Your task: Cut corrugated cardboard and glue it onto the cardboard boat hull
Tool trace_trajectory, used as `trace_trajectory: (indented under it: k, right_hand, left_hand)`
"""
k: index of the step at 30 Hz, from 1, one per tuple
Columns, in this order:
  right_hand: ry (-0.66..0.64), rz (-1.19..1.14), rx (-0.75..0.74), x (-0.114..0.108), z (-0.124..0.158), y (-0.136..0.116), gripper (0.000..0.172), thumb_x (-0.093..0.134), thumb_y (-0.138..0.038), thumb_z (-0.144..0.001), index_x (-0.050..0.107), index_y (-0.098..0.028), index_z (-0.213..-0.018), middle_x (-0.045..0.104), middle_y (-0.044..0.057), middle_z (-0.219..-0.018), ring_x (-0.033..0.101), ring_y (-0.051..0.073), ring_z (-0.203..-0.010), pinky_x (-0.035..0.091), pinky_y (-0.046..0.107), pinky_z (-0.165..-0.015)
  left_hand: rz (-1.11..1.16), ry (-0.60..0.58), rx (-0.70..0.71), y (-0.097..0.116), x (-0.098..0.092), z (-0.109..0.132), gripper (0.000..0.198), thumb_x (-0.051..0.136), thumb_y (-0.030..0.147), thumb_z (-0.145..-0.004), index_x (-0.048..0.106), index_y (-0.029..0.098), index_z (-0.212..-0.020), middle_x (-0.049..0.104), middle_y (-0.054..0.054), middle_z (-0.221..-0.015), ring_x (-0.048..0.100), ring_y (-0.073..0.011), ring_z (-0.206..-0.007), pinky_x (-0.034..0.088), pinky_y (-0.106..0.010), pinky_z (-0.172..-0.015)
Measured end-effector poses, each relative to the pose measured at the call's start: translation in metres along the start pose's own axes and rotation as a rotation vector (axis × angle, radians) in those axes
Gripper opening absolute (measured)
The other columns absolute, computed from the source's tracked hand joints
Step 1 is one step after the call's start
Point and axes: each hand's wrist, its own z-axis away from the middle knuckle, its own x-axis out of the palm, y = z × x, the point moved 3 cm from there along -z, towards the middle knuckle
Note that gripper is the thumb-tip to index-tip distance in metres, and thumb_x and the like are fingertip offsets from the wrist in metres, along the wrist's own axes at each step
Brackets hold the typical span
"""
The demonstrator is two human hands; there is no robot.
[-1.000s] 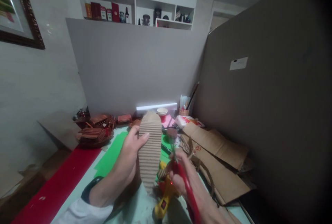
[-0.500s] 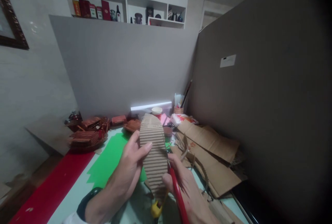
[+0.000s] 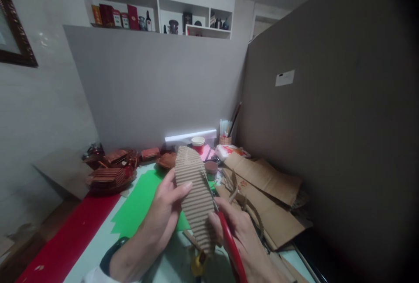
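In the middle of the head view is a long oval piece of corrugated cardboard (image 3: 193, 187), its ridged side toward me. My left hand (image 3: 168, 202) grips its left edge, thumb flat on the ridges and fingers behind. My right hand (image 3: 235, 232) is closed round red-handled scissors (image 3: 230, 239), whose blades lie along the cardboard's right edge. Part of the blades is hidden by the hand and the piece. Below the lower tip of the cardboard lies a yellow and black object (image 3: 198, 264), partly covered.
Flattened brown cardboard (image 3: 262, 200) and curled offcuts lie right. Green paper (image 3: 137, 200) and a red strip (image 3: 72, 235) cover the left. Behind stand reddish-brown cardboard models (image 3: 109, 176), a paper cup (image 3: 198, 144), a brown tub (image 3: 211, 169) and a pen holder (image 3: 225, 139).
The scissors have shifted slightly right and their blades now show along the cardboard's upper right edge. The lower end of the cardboard has swung a little to the right.
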Motion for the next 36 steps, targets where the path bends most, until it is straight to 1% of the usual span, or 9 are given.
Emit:
trace_trajectory:
  k: [5,10,14,16,21,25,29,32,36]
  right_hand:
    - [-0.034,0.067,-0.017,0.002,0.001,0.002,0.033,0.042,-0.049,-0.096,0.058,-0.020,-0.096,0.055,0.000,-0.071,0.048,0.016,-0.061,0.039,0.027,-0.059]
    - [-0.043,0.076,-0.014,0.003,0.000,0.005,0.030,0.048,-0.048,-0.094,0.056,-0.020,-0.099,0.050,-0.002,-0.071,0.045,0.015,-0.063,0.037,0.025,-0.058]
    - [-0.052,0.051,-0.050,-0.001,-0.002,0.001,0.026,0.051,-0.046,-0.093,0.058,-0.021,-0.099,0.054,-0.002,-0.077,0.049,0.014,-0.067,0.037,0.024,-0.060]
    - [-0.050,0.043,-0.059,-0.001,-0.001,-0.001,0.026,0.051,-0.044,-0.094,0.058,-0.021,-0.102,0.056,-0.002,-0.080,0.050,0.014,-0.069,0.038,0.024,-0.062]
    - [-0.027,0.028,-0.090,0.002,0.003,0.000,0.025,0.049,-0.043,-0.095,0.056,-0.019,-0.094,0.054,-0.001,-0.077,0.047,0.013,-0.065,0.038,0.023,-0.060]
    - [-0.029,0.007,-0.113,0.003,0.004,0.000,0.023,0.046,-0.040,-0.097,0.055,-0.020,-0.091,0.050,-0.003,-0.073,0.043,0.011,-0.060,0.036,0.022,-0.057]
    - [-0.049,0.042,-0.103,0.004,0.002,0.001,0.025,0.045,-0.041,-0.097,0.053,-0.020,-0.087,0.046,-0.004,-0.070,0.041,0.012,-0.059,0.034,0.023,-0.055]
    - [-0.073,0.067,-0.085,0.005,-0.001,0.003,0.025,0.046,-0.044,-0.096,0.051,-0.020,-0.089,0.047,-0.003,-0.071,0.043,0.013,-0.061,0.035,0.025,-0.058]
    - [-0.071,0.101,-0.048,0.002,-0.002,0.005,0.025,0.051,-0.044,-0.094,0.049,-0.021,-0.086,0.048,-0.004,-0.073,0.042,0.013,-0.064,0.032,0.024,-0.059]
  left_hand:
    - [0.014,0.101,-0.015,0.004,-0.004,-0.001,0.026,0.067,0.014,-0.081,0.065,0.018,-0.107,0.074,-0.005,-0.096,0.070,-0.0190,-0.084,0.056,-0.030,-0.075]
    - [-0.032,0.001,0.025,0.002,-0.002,-0.002,0.027,0.069,0.013,-0.081,0.065,0.016,-0.107,0.073,-0.008,-0.105,0.069,-0.0224,-0.096,0.054,-0.034,-0.086]
    - [-0.033,-0.009,0.008,-0.005,-0.001,0.000,0.042,0.071,0.014,-0.081,0.061,0.019,-0.121,0.073,-0.007,-0.109,0.068,-0.0224,-0.100,0.051,-0.036,-0.091]
    - [-0.033,0.008,0.001,-0.008,-0.002,0.002,0.043,0.071,0.016,-0.082,0.060,0.019,-0.123,0.073,-0.006,-0.108,0.067,-0.0222,-0.101,0.051,-0.034,-0.090]
    - [-0.016,0.006,-0.001,-0.014,-0.002,0.004,0.029,0.068,0.020,-0.085,0.065,0.018,-0.113,0.072,-0.006,-0.110,0.067,-0.0196,-0.098,0.053,-0.028,-0.081]
    - [-0.052,0.030,-0.037,-0.012,-0.002,0.003,0.024,0.071,0.019,-0.081,0.067,0.015,-0.105,0.074,-0.007,-0.101,0.069,-0.0186,-0.088,0.054,-0.027,-0.075]
    - [-0.036,0.078,-0.039,-0.001,-0.005,-0.001,0.013,0.070,0.020,-0.082,0.068,0.014,-0.093,0.075,-0.005,-0.087,0.069,-0.0179,-0.077,0.055,-0.026,-0.066]
    - [-0.033,0.088,-0.012,0.003,-0.007,-0.005,0.013,0.068,0.016,-0.082,0.067,0.016,-0.095,0.075,-0.004,-0.086,0.069,-0.0164,-0.075,0.055,-0.025,-0.067]
    - [-0.046,0.006,-0.036,-0.006,-0.006,-0.005,0.019,0.071,0.016,-0.080,0.069,0.015,-0.099,0.075,-0.006,-0.093,0.070,-0.0184,-0.082,0.055,-0.028,-0.075]
